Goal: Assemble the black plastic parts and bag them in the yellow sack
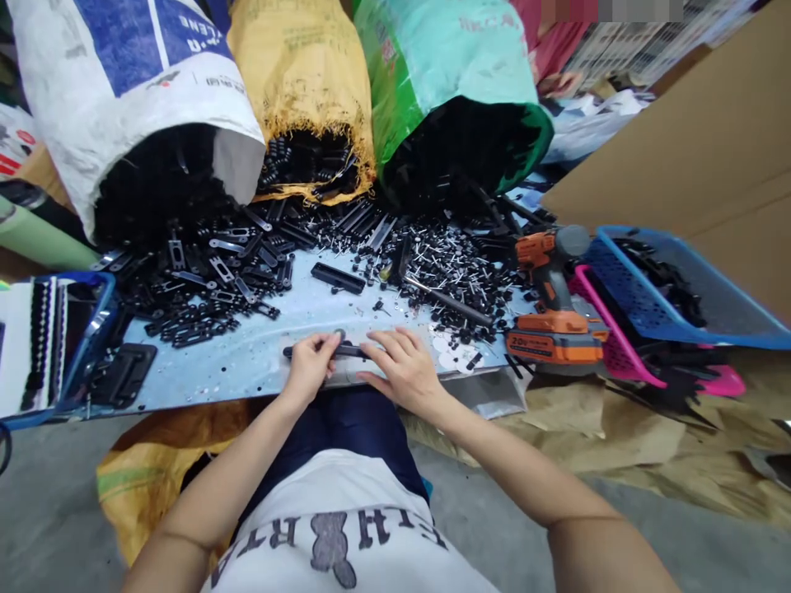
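Observation:
A long, narrow black bar (350, 351) lies near the table's front edge, in front of me. My left hand (312, 362) is closed in a pinch over its left part, thumb and index finger on a small dark round piece (339, 334). The bar's left tip sticks out past that hand. At the bar's right end, my right hand (401, 366) is open, its fingers spread and touching or hovering just over the end; which of the two I cannot tell. Behind the hands lies a black channel-shaped part (337, 277).
White (67, 107), yellow (302, 66) and green (395, 107) sacks spill black parts and many pins (442, 263) onto the blue tabletop (228, 366). A screwdriver (451, 303) and an orange cordless drill (553, 301) lie right, beside blue (729, 329) and pink (627, 354) baskets. Another person's hand (561, 84) shows behind.

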`<state>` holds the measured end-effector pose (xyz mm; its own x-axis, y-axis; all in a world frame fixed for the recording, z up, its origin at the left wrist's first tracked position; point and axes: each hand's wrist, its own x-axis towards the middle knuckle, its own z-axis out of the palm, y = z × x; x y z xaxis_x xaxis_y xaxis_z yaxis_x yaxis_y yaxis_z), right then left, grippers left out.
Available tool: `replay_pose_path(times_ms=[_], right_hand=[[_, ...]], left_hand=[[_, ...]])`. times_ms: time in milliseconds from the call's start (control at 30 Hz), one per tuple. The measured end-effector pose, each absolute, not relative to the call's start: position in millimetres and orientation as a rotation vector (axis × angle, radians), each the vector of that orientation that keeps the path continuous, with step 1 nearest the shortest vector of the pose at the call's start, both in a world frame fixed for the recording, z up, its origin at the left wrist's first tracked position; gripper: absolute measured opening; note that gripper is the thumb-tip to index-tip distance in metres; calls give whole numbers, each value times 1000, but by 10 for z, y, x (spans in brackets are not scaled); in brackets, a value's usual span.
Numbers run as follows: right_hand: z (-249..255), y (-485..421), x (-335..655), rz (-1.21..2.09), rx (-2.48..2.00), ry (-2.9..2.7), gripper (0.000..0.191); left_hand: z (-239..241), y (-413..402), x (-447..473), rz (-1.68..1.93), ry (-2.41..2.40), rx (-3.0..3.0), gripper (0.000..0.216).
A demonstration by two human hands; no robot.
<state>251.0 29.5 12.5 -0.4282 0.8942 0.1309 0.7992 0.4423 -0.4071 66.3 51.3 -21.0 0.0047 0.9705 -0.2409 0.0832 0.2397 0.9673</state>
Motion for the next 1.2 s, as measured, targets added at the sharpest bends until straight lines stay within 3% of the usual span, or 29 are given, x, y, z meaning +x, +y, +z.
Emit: replay_pose_path(times_ms=[133, 267, 367, 533, 767, 1200], right_hand=[[19, 424, 2684, 384, -1367, -2805, 32], [-146, 504, 2712, 426, -1333, -2980, 39], [-191, 496, 2651, 382, -1392, -3010, 40], [-126, 448, 2570, 200, -1465, -2998, 39], [79, 428, 2475, 64, -1493, -2971, 36], [177, 590, 2519, 72, -1407, -3044, 39]], left_hand=[[-224, 511, 479, 826, 1333, 1903, 37], [-293, 717, 351, 340, 1196, 2407, 36], [-310, 762, 374, 210, 1190, 2497, 39], [-312, 658, 435, 237, 1175, 2548, 69], [-443, 635, 382, 364, 1167, 2627, 44], [-384, 693, 420, 372, 1231, 2560, 50]])
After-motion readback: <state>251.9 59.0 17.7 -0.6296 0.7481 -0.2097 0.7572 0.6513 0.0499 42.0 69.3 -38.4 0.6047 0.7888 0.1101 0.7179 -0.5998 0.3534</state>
